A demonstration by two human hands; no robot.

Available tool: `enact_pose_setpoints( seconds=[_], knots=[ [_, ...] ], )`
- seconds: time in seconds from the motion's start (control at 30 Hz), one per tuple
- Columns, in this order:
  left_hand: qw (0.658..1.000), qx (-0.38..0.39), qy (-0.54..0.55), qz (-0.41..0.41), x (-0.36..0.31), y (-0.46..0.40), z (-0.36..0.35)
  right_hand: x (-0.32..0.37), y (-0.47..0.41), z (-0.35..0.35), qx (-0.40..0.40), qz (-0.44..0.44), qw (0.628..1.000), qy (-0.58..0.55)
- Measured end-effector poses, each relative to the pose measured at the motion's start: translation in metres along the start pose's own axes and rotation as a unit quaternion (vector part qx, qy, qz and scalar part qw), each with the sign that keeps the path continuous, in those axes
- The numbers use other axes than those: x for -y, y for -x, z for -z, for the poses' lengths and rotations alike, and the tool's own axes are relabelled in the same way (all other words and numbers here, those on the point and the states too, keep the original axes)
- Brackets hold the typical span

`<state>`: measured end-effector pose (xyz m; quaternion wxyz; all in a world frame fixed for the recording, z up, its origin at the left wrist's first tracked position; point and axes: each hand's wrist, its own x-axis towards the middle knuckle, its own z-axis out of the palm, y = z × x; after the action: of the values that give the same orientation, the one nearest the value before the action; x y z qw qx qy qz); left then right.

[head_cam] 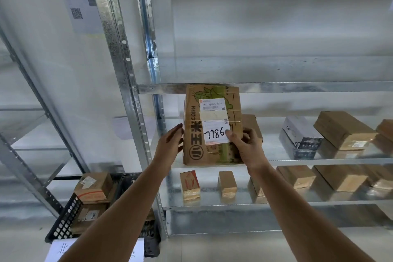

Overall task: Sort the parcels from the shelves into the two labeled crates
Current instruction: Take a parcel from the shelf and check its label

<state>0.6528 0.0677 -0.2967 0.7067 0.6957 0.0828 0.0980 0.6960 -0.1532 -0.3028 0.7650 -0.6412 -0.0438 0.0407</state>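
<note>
Corn-printed cardboard parcel [212, 125], held upright in front of the middle shelf [297, 162] with its white label [217, 134], handwritten "7786", turned toward the camera, presumably so that the number can be read and matched to a crate. The left hand [170, 142] lies against the parcel's left edge with fingers fairly straight, steadying it; the right hand [244, 147] grips the right edge, thumb pressed on the label's corner and fingers curled behind the box. Two hands on opposite edges keep the flat box from tipping while it is inspected. Behind and to the right, further brown parcels [344, 130] and a dark printed box [299, 136] rest on the same shelf; smaller taped parcels [227, 184] stand on the shelf below. At lower left a black perforated crate [63, 221] on the floor already contains several parcels, a white paper sign [57, 250] lying at its front, its writing only partly in view; a second crate is not visible
</note>
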Motion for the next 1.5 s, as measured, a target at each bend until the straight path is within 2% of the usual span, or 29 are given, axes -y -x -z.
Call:
enact_pose_setpoints(
  seconds=[0.1, 0.23, 0.6, 1.1, 1.33, 1.5],
  knots=[
    [0.998, 0.036, 0.052, 0.016, 0.001, 0.003, -0.003, 0.002, 0.004, -0.005, 0.023, 0.041, 0.999, 0.016],
    [0.996, 0.038, 0.075, 0.018, 0.002, 0.008, -0.002, 0.003, 0.010, -0.008, 0.043, 0.066, 0.996, 0.038],
    [0.996, 0.058, 0.064, 0.017, 0.007, 0.021, 0.020, -0.006, 0.031, -0.023, 0.037, 0.067, 0.995, 0.056],
    [0.991, 0.059, 0.077, 0.095, 0.061, 0.072, 0.059, -0.070, 0.091, -0.049, -0.004, -0.012, 0.999, 0.047],
    [0.989, -0.004, 0.057, 0.136, 0.081, 0.108, 0.084, -0.103, 0.115, -0.064, 0.037, -0.039, 0.997, 0.050],
    [0.984, -0.027, 0.069, 0.164, 0.100, 0.127, 0.121, -0.128, 0.124, -0.100, 0.064, -0.083, 0.993, 0.047]
  ],
)
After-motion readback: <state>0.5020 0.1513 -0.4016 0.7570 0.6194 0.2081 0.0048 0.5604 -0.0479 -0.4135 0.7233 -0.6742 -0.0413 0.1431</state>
